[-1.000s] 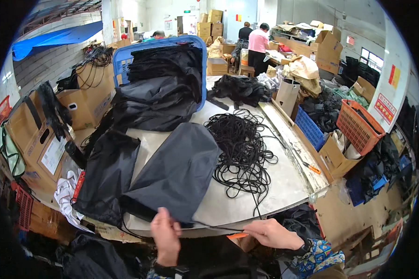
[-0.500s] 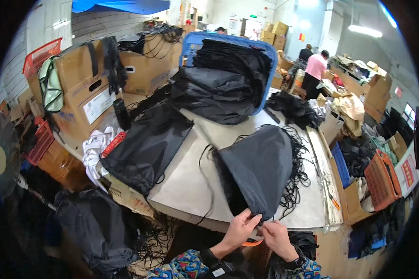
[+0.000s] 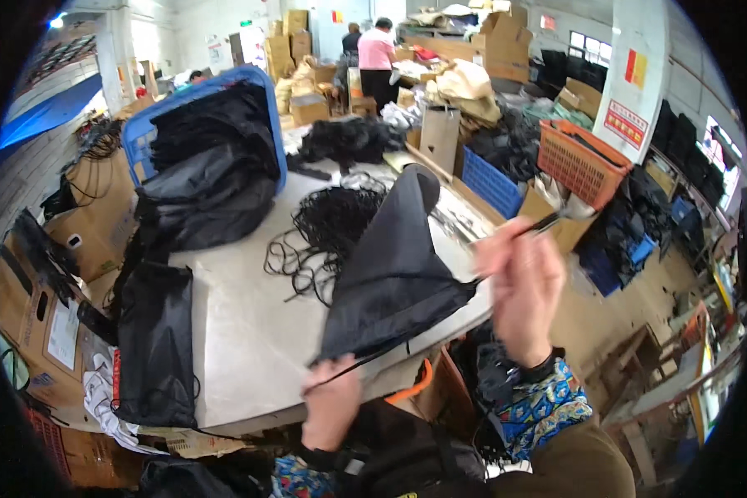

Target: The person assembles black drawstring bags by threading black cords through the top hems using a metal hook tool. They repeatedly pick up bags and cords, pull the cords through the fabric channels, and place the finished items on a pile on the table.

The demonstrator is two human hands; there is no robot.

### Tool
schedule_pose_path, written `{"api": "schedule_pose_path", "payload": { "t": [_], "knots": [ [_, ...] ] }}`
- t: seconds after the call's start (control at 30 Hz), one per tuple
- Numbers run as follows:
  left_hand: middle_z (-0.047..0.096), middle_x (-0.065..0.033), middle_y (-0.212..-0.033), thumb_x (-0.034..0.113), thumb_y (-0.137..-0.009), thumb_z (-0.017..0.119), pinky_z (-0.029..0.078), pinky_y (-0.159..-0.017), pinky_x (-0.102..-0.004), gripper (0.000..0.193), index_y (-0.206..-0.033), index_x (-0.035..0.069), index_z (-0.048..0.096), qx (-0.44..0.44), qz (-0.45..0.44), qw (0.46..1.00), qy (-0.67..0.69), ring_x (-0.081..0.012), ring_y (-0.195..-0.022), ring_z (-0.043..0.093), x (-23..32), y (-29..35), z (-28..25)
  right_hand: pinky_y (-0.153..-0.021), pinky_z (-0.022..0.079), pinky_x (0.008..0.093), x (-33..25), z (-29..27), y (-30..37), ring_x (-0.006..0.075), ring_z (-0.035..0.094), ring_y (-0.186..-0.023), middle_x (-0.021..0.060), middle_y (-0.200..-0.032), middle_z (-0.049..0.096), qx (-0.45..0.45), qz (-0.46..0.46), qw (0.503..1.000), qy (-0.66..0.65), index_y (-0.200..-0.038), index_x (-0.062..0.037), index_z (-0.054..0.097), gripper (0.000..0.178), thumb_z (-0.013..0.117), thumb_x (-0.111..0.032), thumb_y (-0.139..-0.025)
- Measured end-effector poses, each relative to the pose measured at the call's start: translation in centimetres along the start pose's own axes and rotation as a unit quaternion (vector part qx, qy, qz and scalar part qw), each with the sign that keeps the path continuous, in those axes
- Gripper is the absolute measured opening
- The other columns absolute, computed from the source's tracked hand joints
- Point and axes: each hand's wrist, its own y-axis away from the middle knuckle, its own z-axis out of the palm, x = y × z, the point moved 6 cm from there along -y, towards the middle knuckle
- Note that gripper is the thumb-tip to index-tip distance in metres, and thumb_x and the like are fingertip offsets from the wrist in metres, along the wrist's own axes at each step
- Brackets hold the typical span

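Note:
A black fabric drawstring bag (image 3: 398, 266) lies partly on the white-topped table, its mouth side toward me. My left hand (image 3: 332, 402) is closed on the bag's near left corner, and a black cord (image 3: 344, 373) runs across its fingers. To the right of the bag, my right hand (image 3: 523, 286) is raised off the table and smeared by motion. Its fingers are pinched at a thin dark strand, apparently cord, which runs toward the bag's right corner. A short dark end (image 3: 546, 222) sticks out above the fingers.
Black cords (image 3: 336, 220) lie in a tangled heap behind the bag. A blue basket (image 3: 278, 133) full of black bags stands at the back left. Another black bag (image 3: 158, 349) lies at the table's left side. An orange crate (image 3: 581, 166) stands to the right.
The view has swung to the right. My hands, together at the bag's mouth before, are now wide apart: the right has gone up and rightward, the left holds the other corner.

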Motion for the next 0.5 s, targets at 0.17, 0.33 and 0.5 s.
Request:
{"api": "schedule_pose_path", "payload": {
  "t": [0.17, 0.33, 0.5],
  "knots": [
    [0.055, -0.0172, -0.071, -0.001, -0.071, 0.057, 0.047, -0.058, -0.0427, 0.008, -0.078, 0.000, 0.054, 0.043, 0.029, 0.997, -0.056, -0.0340, -0.065, 0.056, -10.6, 0.5, 0.0, -0.045, 0.026, 0.0198, 1.4, -30.5, 2.3, 0.0049, 0.029, -0.052, -0.0042, -0.065, 0.029, 0.389, 0.003, 0.920, -0.045, -0.123, 0.0026, 0.041, 0.036, 0.049, -0.004, -0.088],
    [0.064, -0.0173, -0.082, 0.004, -0.078, 0.060, 0.049, -0.069, -0.0357, 0.009, -0.082, -0.003, 0.063, -0.239, -0.080, 0.924, 0.288, -0.0258, -0.078, 0.062, -13.0, 1.6, -1.5, -0.042, 0.022, 0.0170, 3.7, -25.6, 4.8, 0.0009, 0.029, -0.050, -0.0077, -0.064, 0.038, 0.243, 0.252, 0.917, 0.193, -0.107, -0.0036, 0.058, 0.021, 0.053, -0.018, -0.092],
    [0.066, -0.0140, -0.108, 0.009, -0.087, 0.062, 0.051, -0.082, -0.0298, 0.024, -0.106, -0.005, 0.064, -0.426, -0.111, 0.505, 0.743, -0.0205, -0.092, 0.065, -7.2, 4.2, -6.9, -0.045, 0.029, 0.0157, 8.2, -5.9, 11.0, 0.0028, 0.046, -0.056, 0.0005, -0.075, 0.061, -0.304, 0.494, 0.812, 0.071, -0.095, -0.0028, 0.063, 0.026, 0.051, -0.026, -0.095]
  ]
}}
